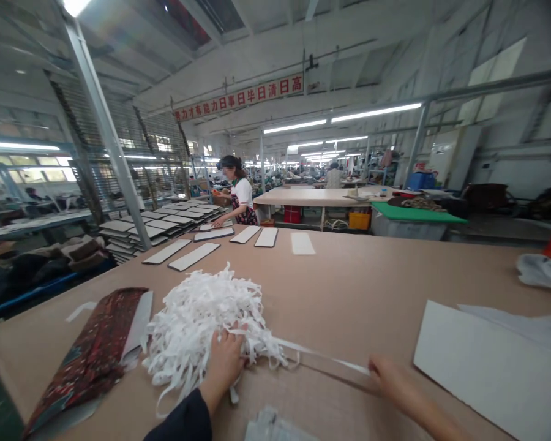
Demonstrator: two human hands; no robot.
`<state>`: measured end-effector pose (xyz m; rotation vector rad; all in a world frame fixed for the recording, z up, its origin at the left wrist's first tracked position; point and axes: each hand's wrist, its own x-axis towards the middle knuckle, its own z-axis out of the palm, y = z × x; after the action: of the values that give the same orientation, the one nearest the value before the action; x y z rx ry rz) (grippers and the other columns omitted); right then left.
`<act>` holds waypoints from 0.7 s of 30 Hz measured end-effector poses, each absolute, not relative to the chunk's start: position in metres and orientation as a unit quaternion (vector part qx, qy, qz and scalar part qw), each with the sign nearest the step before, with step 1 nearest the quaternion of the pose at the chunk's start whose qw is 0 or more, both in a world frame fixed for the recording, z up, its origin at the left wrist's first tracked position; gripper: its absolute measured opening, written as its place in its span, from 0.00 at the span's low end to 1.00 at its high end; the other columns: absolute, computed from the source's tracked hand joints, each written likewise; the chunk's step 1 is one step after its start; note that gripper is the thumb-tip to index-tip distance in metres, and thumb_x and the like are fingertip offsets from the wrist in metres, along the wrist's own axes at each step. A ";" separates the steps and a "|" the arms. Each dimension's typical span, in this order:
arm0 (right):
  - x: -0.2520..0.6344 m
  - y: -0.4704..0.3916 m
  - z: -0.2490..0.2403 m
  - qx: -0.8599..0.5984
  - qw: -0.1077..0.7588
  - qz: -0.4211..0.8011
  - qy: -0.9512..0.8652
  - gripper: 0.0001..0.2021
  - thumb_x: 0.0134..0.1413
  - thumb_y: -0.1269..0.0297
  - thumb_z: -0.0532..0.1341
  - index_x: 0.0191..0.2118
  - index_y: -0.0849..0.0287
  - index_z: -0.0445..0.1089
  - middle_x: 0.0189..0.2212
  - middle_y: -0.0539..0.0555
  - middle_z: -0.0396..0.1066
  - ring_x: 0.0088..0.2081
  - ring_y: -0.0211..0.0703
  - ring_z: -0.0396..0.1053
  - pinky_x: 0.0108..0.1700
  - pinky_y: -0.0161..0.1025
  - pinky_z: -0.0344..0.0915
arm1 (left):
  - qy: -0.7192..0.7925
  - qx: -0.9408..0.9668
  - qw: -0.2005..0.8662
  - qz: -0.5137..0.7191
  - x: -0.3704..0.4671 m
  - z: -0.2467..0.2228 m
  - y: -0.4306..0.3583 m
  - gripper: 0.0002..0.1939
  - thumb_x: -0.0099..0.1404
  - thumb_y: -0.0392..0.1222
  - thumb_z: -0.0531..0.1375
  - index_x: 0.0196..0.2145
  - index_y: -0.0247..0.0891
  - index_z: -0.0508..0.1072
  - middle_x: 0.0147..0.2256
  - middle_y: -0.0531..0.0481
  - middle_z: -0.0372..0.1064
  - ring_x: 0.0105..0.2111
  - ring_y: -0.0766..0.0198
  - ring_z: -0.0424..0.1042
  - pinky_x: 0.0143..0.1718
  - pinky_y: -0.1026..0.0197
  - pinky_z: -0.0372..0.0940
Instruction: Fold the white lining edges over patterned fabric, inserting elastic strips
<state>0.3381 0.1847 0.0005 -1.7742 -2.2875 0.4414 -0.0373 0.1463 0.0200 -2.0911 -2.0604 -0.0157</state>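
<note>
A large tangled heap of white fabric tape (206, 306) lies on the brown table. My left hand (229, 355) rests on the heap's near right side, its fingers bent into the strips; what they grip is partly hidden. To the right, my right hand (388, 376) is closed on the end of one white strip (324, 355). That strip runs taut from the heap to my fingers, just above the table. Left of the heap lies a folded dark red patterned fabric (92, 349) with a white edge.
White sheets (491, 361) lie at the right. Several pale, dark-edged panels (193, 256) are along the far edge, near a co-worker (240, 199) in a patterned apron. A metal post (105, 122) rises at the table's left. Clear plastic (275, 425) lies at the near edge.
</note>
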 end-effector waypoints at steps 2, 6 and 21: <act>0.371 0.178 0.005 -0.638 0.100 0.149 -0.748 0.12 0.50 0.75 0.48 0.26 0.59 0.66 0.26 0.55 0.71 0.31 0.43 0.68 0.33 0.36 0.57 | -0.685 -0.721 0.107 -0.003 -0.036 0.021 0.147 0.32 0.53 0.41 0.56 0.57 0.40 0.56 0.56 0.40 0.56 0.57 0.47 0.50 0.56 0.41 0.38; 0.420 0.160 0.017 -0.687 0.093 0.121 -0.711 0.08 0.49 0.73 0.50 0.26 0.58 0.64 0.27 0.55 0.71 0.31 0.45 0.69 0.31 0.36 0.56 | -0.694 -0.712 0.103 0.026 -0.033 0.028 0.149 0.28 0.54 0.41 0.54 0.54 0.40 0.60 0.53 0.41 0.61 0.56 0.48 0.53 0.55 0.41 0.39; 0.343 0.069 0.074 -0.467 0.482 0.639 -0.376 0.09 0.40 0.65 0.60 0.30 0.60 0.62 0.27 0.52 0.72 0.26 0.35 0.65 0.28 0.33 0.54 | -0.480 -0.820 -0.290 -0.115 0.111 0.086 0.089 0.14 0.61 0.45 0.51 0.39 0.41 0.72 0.39 0.49 0.72 0.40 0.61 0.69 0.43 0.60 0.62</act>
<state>0.3432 0.0691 0.0739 -1.1379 -0.9158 1.5589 0.1110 0.0889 0.0864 -3.1953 -1.8714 -0.4487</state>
